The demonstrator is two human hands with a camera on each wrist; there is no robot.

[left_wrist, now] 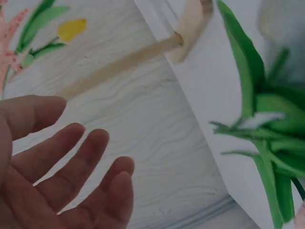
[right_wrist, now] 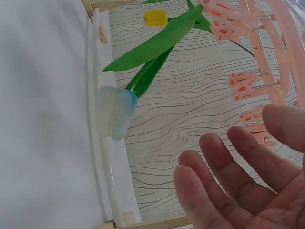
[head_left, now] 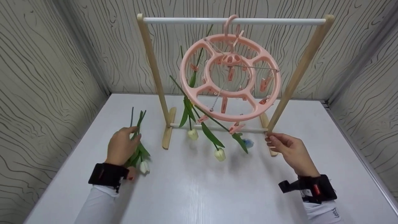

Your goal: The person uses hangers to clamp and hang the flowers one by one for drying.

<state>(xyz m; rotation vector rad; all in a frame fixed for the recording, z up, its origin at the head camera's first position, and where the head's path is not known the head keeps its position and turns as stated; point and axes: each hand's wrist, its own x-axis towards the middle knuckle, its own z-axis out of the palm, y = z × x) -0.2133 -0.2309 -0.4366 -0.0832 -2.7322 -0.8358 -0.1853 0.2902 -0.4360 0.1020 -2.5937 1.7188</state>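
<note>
My left hand (head_left: 122, 146) is over a small bunch of artificial tulips (head_left: 143, 151) on the table at the left. In the left wrist view its fingers are spread and loosely bent with nothing between them, and the green leaves (left_wrist: 274, 129) stand off to the side. A white bloom (head_left: 144, 167) and a pinkish one (head_left: 131, 173) show below the hand. My right hand (head_left: 289, 152) hovers by the foot of the right wooden post (head_left: 298, 74), fingers relaxed and holding nothing. Left of it, a blue-white tulip (right_wrist: 116, 112) hangs head down from the pink clip hanger (head_left: 236, 118).
The hanger hooks over the white rod (head_left: 186, 20) of a wooden stand. White tulips (head_left: 219, 154) and a yellow tulip (right_wrist: 156, 18) hang from its left and front clips, stems slanting outward. Other clips (head_left: 224, 105) dangle bare. Wood-patterned panels (head_left: 118, 46) surround the white table (head_left: 199, 193).
</note>
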